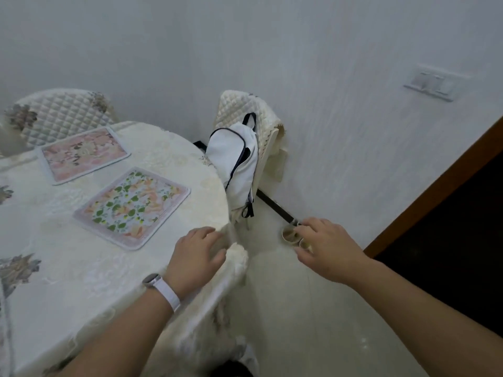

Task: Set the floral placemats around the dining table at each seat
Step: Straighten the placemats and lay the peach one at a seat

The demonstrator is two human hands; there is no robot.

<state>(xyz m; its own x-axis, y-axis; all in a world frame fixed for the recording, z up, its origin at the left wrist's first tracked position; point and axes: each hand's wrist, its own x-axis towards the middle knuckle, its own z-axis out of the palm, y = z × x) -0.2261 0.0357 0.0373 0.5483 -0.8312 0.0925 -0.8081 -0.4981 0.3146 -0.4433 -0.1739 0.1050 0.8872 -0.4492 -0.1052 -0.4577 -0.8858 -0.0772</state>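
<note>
On the left half of the frame, the round tabletop [190, 170] under its cream embroidered tablecloth [68, 268] already carried two mats. A pink floral placemat [84, 153] lay flat in front of the quilted chair [60, 115] at the upper left. A green-leafed floral placemat [133, 206] lay flat just below it, toward the edge that faced the second chair [245, 110]. The two mats were close together but apart, each turned at its own angle.

Neither hand had a mat. The left hand [198, 257], a white wristband [163, 291] on its wrist, rested on the tablecloth at the near rim with fingers loosely bent, and no real grip on the cloth showed. The right hand [329, 248] hung released over the floor [299, 308] at the lower right, fingers spread and holding nothing, above two small cup-like things [292, 236] that were too blurred to name.

By these two mats the job looked partly done, with two seats served. No spare placemats were in sight, and the rest of the tabletop and any other seats lay outside the frame, so how many places were left could not be told. The second chair had a white backpack [234, 164] hung on it and stood pushed toward the wall.

No brand, label or lettering could be read anywhere, on the backpack, the wristband or the wall switch [432, 83].
</note>
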